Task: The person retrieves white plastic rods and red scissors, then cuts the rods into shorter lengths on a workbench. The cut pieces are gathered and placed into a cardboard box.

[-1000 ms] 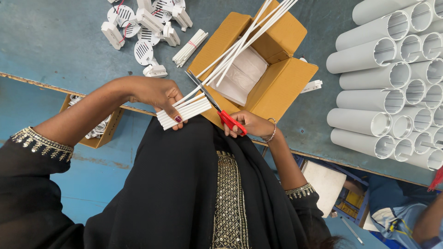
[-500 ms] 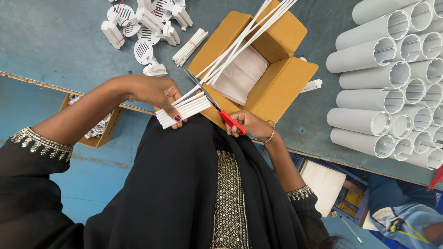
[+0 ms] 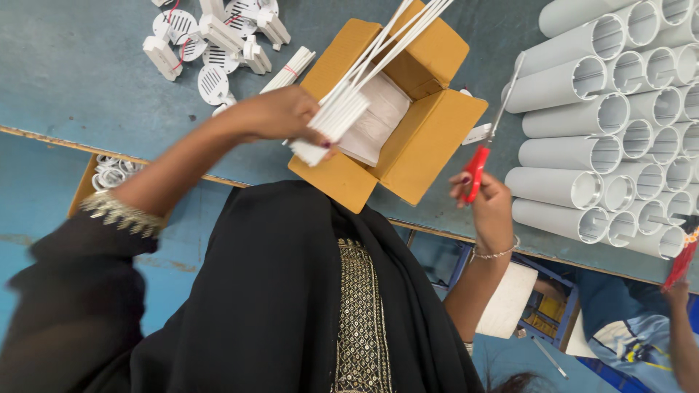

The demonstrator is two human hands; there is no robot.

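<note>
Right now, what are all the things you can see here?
Rods: one bundle, white, in left hand over the box.
Scissors: one pair, red handles, in right hand.
Cardboard box: one, brown, open, on table, white packing inside.
Tubes: many, white, stacked at right.
Plastic parts: a heap, white, top left.
Table: one, grey-blue.
Other person's hand: one, far right.
Left hand: grips the rods.
Right hand: grips the scissors.
</note>
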